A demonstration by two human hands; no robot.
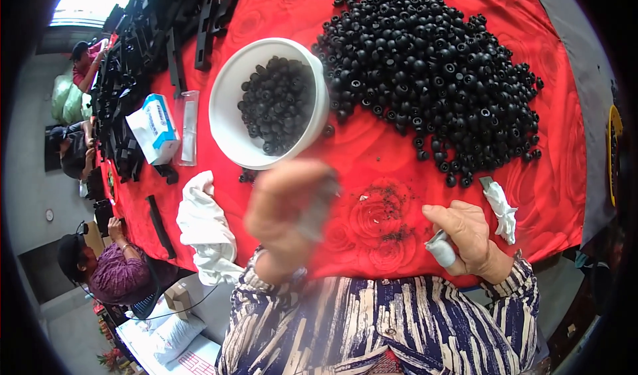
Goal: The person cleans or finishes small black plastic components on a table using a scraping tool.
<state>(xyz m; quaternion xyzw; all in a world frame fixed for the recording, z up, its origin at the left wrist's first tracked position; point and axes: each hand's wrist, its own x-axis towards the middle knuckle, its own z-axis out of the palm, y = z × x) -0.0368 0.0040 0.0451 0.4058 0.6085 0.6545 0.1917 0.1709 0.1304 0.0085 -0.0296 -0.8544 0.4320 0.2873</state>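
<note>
My left hand [289, 205], smeared by motion, hovers just in front of the white bowl [222, 132]; a greyish patch shows at its fingers, and whether it holds anything is unclear. Small round black caps [279, 102] with hollow undersides fill part of the bowl. Over the table's near edge is my right hand [468, 235], its fingers curled in. A grey-white wrapping [440, 249] covers one of its fingers; anything gripped there is hidden. Beyond both hands spreads a big heap of the same black caps [432, 76].
Black crumbs [395, 232] dot the red tablecloth [359, 169]. A blade with a white-wrapped handle [500, 212] lies at right. Leftward are a white cloth [206, 229], a tissue box [156, 129] and piled long black parts [126, 76]. Several people [123, 265] sit along the left side.
</note>
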